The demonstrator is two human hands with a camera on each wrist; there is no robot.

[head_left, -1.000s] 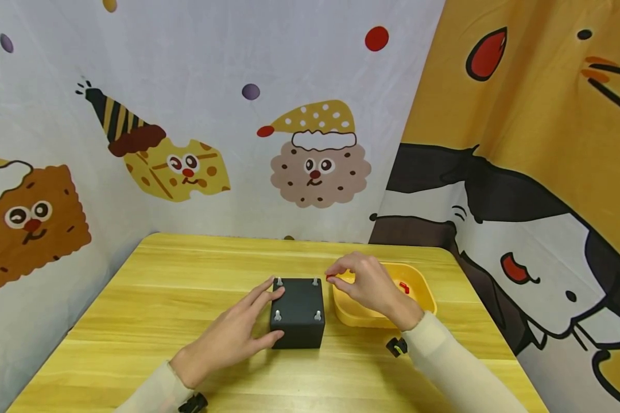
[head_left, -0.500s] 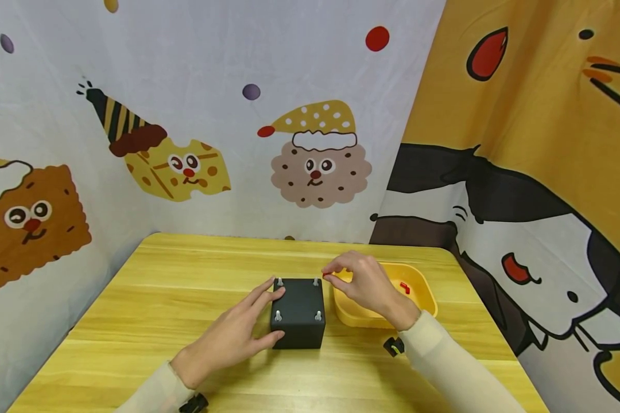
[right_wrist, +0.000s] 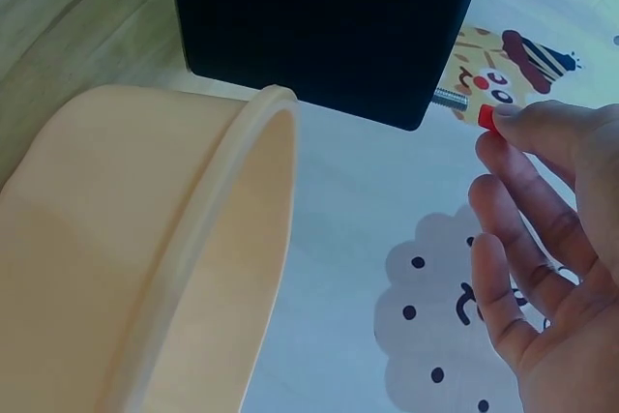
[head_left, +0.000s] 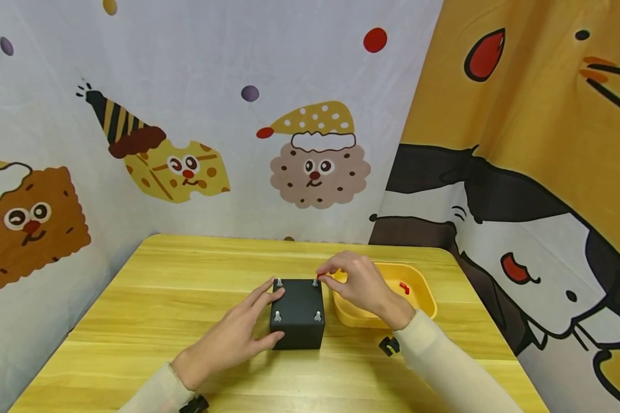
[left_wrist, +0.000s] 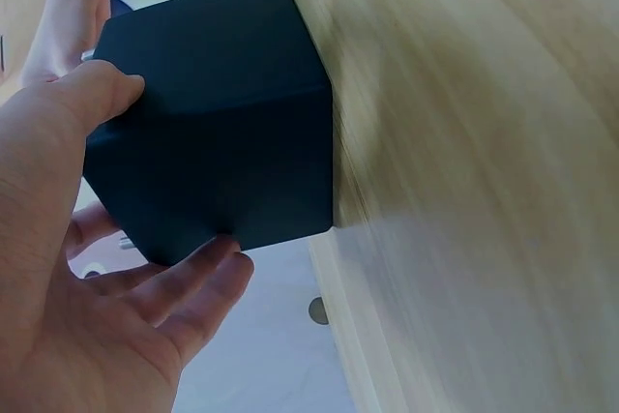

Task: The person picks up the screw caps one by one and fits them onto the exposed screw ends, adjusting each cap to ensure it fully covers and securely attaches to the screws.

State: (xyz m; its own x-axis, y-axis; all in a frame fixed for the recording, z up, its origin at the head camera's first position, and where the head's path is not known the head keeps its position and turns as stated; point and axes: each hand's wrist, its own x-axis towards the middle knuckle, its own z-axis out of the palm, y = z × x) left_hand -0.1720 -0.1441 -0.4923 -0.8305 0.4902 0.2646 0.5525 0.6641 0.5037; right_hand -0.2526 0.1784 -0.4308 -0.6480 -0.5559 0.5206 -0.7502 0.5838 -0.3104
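Observation:
A black box stands on the table with a threaded metal screw upright near each top corner. My left hand holds it from the left; in the left wrist view the thumb lies on one side and the fingers on another. Between thumb and index finger, my right hand pinches a small red cap. That cap is at the tip of the far right screw, with a slight gap showing in the right wrist view. The other right fingers are loosely bent.
Right of the box sits a yellow tray, partly under my right hand, with a few small red caps in it. The wooden table ends at a cartoon-printed cloth.
My right hand has moved left with the red cap, from above the tray's edge to the far right screw. My left hand and the box have stayed in place.

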